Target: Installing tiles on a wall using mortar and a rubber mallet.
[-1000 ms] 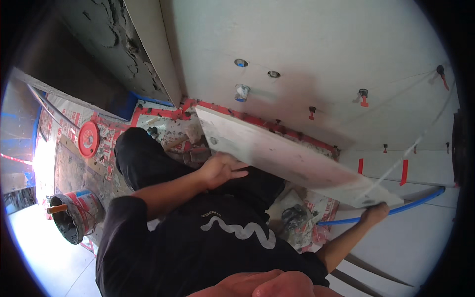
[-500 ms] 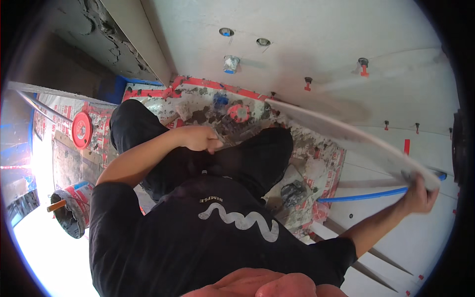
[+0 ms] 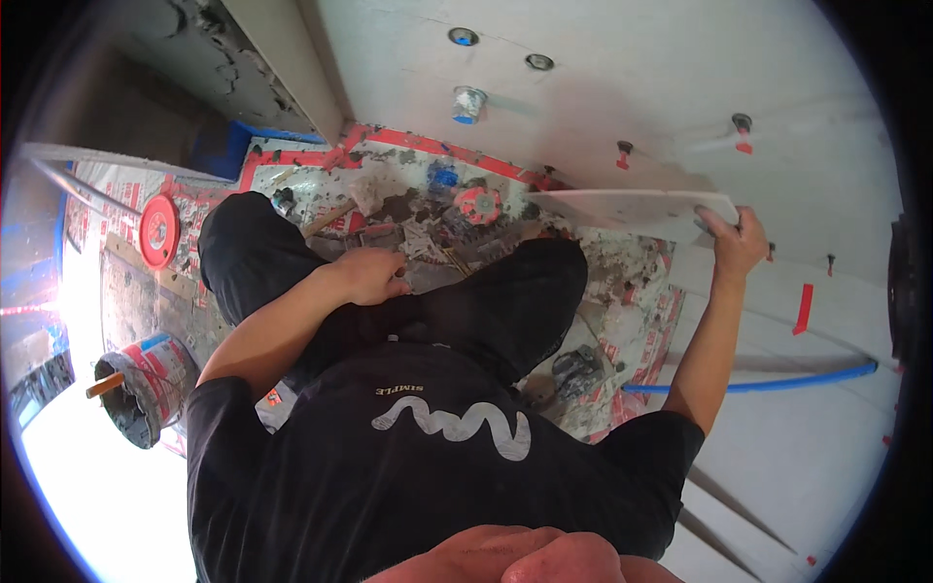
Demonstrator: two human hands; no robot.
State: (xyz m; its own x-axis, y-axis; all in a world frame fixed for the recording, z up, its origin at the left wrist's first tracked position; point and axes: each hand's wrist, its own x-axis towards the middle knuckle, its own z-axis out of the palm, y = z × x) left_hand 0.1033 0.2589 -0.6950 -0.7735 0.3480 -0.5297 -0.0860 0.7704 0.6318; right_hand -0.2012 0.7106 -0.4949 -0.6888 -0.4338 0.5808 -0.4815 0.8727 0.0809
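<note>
My right hand [image 3: 734, 243] grips the right end of a long pale tile [image 3: 632, 204], thumb and fingers on either side. The tile is seen at a slant near the foot of the white wall [image 3: 612, 78], its far end beside red tape [image 3: 437, 144]. My left hand [image 3: 374, 277] is off the tile, over my dark-trousered legs, fingers curled; whether they hold anything is hidden. Beyond it lie debris and a round red-and-white object [image 3: 478, 204] on the mortar-spattered floor covering.
A mortar-caked bucket [image 3: 136, 408] with an orange handle stands at left, below a red lid [image 3: 157, 231]. A dark recess [image 3: 165, 175] is upper left. Pipe fittings [image 3: 468, 105] and red-tabbed pegs [image 3: 742, 136] dot the wall; a blue hose [image 3: 758, 387] runs at right.
My left hand has left the tile and its fingers have curled. My right hand has carried the tile up and away from me toward the wall.
</note>
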